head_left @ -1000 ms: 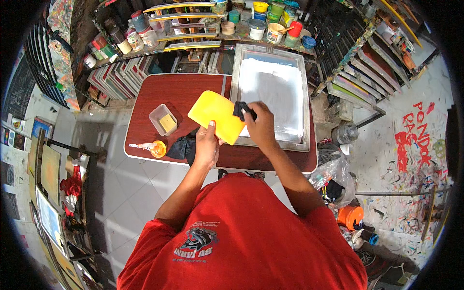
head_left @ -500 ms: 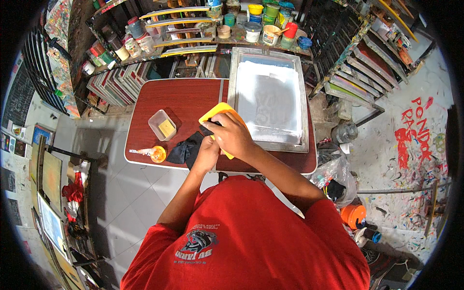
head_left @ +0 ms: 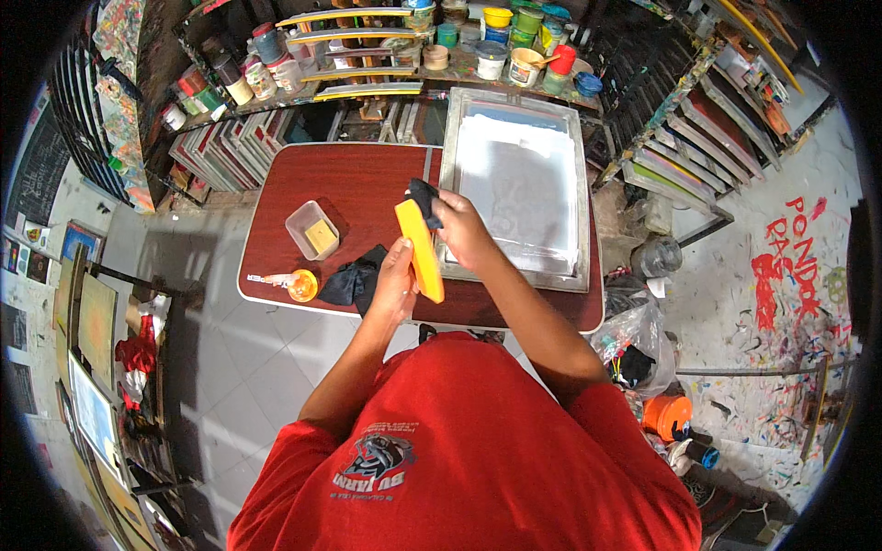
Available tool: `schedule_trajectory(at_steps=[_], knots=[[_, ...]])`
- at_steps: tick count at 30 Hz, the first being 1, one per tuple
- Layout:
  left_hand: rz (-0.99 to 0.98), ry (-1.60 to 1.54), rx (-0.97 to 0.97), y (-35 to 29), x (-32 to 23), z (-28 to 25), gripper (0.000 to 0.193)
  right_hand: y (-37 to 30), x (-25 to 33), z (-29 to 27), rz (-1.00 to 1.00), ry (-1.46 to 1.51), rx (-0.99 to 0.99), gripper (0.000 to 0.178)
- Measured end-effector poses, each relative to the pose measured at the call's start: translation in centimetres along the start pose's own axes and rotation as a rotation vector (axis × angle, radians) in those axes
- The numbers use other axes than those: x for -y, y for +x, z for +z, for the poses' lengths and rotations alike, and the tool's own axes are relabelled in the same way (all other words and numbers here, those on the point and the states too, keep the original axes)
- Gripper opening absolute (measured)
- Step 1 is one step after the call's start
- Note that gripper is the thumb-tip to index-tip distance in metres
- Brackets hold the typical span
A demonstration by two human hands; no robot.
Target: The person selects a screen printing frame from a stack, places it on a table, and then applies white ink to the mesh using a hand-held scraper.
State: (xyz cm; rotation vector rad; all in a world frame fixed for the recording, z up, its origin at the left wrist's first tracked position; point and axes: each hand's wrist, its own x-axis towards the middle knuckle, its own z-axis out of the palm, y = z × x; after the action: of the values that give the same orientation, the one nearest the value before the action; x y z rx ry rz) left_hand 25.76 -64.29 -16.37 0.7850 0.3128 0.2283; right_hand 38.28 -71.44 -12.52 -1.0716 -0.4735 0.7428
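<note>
Over the near side of the table, my left hand [head_left: 397, 278] grips a flat yellow panel [head_left: 420, 253] by its left edge. The panel is now tilted, with its narrow side toward me. My right hand [head_left: 462, 230] is closed on a bunched black cloth [head_left: 422, 200], which touches or sits just behind the panel's far end. A second dark cloth [head_left: 353, 278] lies crumpled on the table beside my left hand. To the right lies a framed printing screen [head_left: 577, 193], its mesh coated white with a greyish middle area.
The red-brown table [head_left: 367, 174] also holds a clear plastic tub [head_left: 301, 219] with a yellowish block inside and an orange-capped bottle [head_left: 302, 286] lying down. Paint jars [head_left: 491, 61] crowd the shelf behind. Racked frames [head_left: 703, 138] stand at right, a plastic bag [head_left: 643, 331] below them.
The yellow panel has turned from showing its broad face to nearly edge-on. My right hand, with the black cloth, has moved right and away from my left hand.
</note>
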Motion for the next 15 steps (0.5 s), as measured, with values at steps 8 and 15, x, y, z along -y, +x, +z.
schedule_trajectory(at_steps=[8, 15], knots=[[0.582, 0.886, 0.151, 1.2, 0.5, -0.8, 0.038, -6.5, -0.1, 6.4, -0.709, -1.217, 0.333, 0.033], [-0.285, -0.721, 0.503, -0.9, -1.9, -1.5, 0.043, -2.3, 4.1, 4.4, -0.696, -1.451, 0.217, 0.031]])
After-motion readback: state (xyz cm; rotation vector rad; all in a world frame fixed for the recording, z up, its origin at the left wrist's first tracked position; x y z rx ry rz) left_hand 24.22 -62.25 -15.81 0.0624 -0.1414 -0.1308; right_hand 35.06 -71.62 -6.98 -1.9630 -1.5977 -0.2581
